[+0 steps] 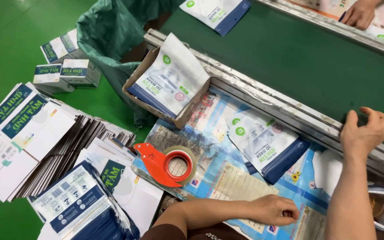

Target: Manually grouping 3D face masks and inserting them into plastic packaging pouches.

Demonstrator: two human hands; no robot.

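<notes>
Head view: the left hand rests knuckles-down on the paper-covered table, its grip curled shut with nothing visibly in it. The right hand lies on the metal rail at the edge of the green belt, fingers spread open and holding nothing. A pouch of masks lies flat between the two hands, near both and touched by neither. More pouches stand in a cardboard box, and one lies up the belt (another person's hand works at the far side). Flat cartons are stacked at left, a red tape dispenser beside them; three made-up boxes sit beyond.
</notes>
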